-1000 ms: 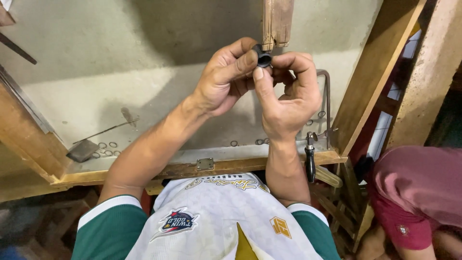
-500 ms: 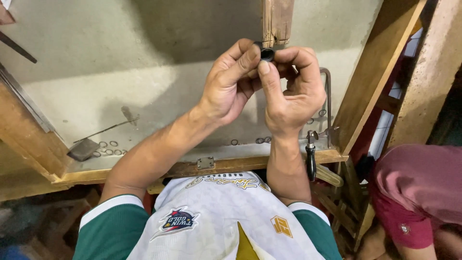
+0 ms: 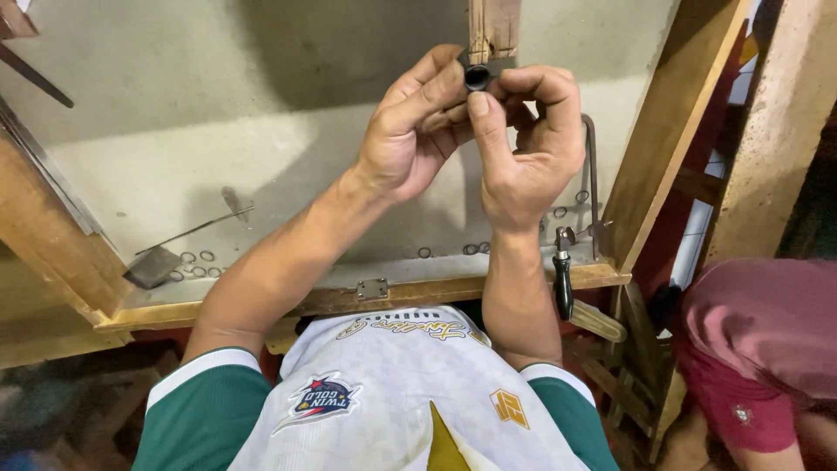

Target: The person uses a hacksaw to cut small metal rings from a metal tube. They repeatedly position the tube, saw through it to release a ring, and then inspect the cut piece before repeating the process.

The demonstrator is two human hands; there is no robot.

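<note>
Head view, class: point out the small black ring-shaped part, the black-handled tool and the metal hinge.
small black ring-shaped part (image 3: 477, 77), head view, its round opening.
black-handled tool (image 3: 564, 283), head view, its handle.
metal hinge (image 3: 372, 289), head view, its plate.

The person wears a white jersey (image 3: 410, 392) — faintly patterned — with green short sleeves (image 3: 196, 419) edged in white. A star-shaped badge (image 3: 321, 397) and gold marks sit on the chest.

Bench (image 3: 174, 166) left open; wooden post (image 3: 493, 26), frame (image 3: 671, 122) crowd hands.
</note>
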